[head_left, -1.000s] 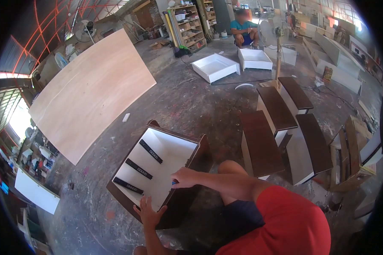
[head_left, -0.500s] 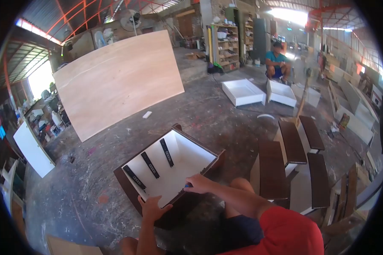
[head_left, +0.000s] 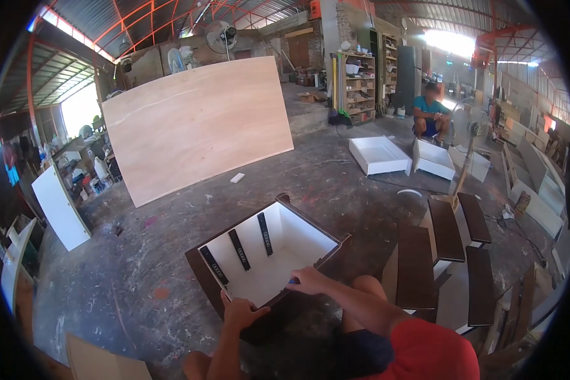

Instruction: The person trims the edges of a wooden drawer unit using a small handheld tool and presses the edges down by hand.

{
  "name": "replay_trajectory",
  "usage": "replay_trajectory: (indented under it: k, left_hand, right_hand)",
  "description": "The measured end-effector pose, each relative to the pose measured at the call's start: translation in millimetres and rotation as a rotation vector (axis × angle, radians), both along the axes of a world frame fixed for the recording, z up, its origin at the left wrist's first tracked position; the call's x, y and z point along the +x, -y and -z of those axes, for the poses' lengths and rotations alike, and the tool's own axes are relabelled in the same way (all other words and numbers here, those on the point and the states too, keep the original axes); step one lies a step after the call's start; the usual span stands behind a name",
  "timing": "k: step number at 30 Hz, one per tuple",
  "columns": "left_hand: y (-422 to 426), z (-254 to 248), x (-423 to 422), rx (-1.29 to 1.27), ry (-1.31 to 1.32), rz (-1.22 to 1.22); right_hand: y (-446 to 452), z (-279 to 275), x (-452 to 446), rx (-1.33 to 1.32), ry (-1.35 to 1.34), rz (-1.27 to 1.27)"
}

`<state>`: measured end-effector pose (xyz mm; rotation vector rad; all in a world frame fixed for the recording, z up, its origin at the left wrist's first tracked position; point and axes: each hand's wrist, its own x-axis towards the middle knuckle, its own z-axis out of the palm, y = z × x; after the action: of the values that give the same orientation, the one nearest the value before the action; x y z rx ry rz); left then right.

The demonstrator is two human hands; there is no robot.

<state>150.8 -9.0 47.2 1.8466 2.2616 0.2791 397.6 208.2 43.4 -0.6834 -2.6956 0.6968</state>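
A dark brown cabinet (head_left: 269,269) with a white interior lies open side up on the floor in front of me. Three black drawer slides, the middle drawer slide (head_left: 239,249) among them, run across its left inner wall. My left hand (head_left: 240,312) rests on the near edge at the left corner, thumb and fingers apart. At the near right edge, my right hand (head_left: 309,280) is closed around a small tool with a blue handle (head_left: 292,281); its tip is too small to make out.
Brown-fronted drawers (head_left: 415,266) stand close on my right. White drawers (head_left: 380,156) lie farther back, near a crouching person (head_left: 430,114) in a teal shirt. A large plywood sheet (head_left: 199,126) stands beyond the cabinet. A white panel (head_left: 61,209) leans at left.
My view has swung slightly, so the scene sits farther right in the picture. My left hand's fingers look less spread on the edge. My right hand stays at the near right edge with the tool.
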Motion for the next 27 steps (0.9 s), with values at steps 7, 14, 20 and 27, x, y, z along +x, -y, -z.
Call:
replay_trajectory:
  k: [7, 14, 20, 27]
  left_hand:
    - [0, 3, 2, 0.015, -0.014, 0.003]
    - [-7, 19, -1, 0.038, -0.088, 0.042]
    - [-3, -5, 6, 0.007, 0.036, 0.009]
    - [-2, -14, 12, 0.032, 0.066, -0.004]
  right_hand:
    - [-5, 7, 2, -0.018, -0.023, -0.021]
    - [-4, -8, 9, -0.01, -0.003, -0.066]
    - [-6, -13, 9, -0.112, 0.041, -0.058]
    - [-13, -3, 11, -0.038, 0.006, -0.091]
